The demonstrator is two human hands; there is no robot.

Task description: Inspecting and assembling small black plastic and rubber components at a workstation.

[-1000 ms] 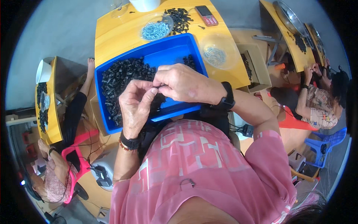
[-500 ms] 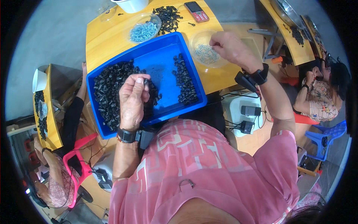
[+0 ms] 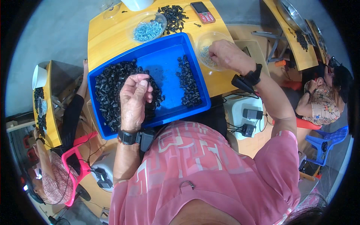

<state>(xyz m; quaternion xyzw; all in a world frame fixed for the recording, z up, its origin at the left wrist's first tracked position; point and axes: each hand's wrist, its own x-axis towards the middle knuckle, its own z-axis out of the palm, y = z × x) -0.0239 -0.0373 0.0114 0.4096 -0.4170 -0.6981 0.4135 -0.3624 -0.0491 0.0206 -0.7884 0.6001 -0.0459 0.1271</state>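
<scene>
Above a blue plastic tray [image 3: 150,123], my left hand [image 3: 132,98] pinches a small black plastic piece [image 3: 146,77] between thumb and fingers. A large heap of similar black pieces [image 3: 108,84] fills the tray's left part, beneath that hand. Along the tray's right side lies a smaller row of black pieces [image 3: 188,84]. My right hand [image 3: 230,57] dips over a clear plastic bowl [image 3: 200,41] holding small silvery screws [image 3: 205,53]. Its fingers are bent together, and their tips are hidden, so whatever they hold does not show.
Behind the tray stand a second clear bowl with bluish screws [image 3: 148,30], a pile of black parts [image 3: 172,18], a red keypad phone [image 3: 203,12] and a white tub [image 3: 138,3]. Other people sit at tables left and right. A white stool [image 3: 243,108] bears black boxes and cables.
My right hand has come down a little into the clear bowl of screws. The left hand stays over the tray with its black piece. The view has shifted slightly.
</scene>
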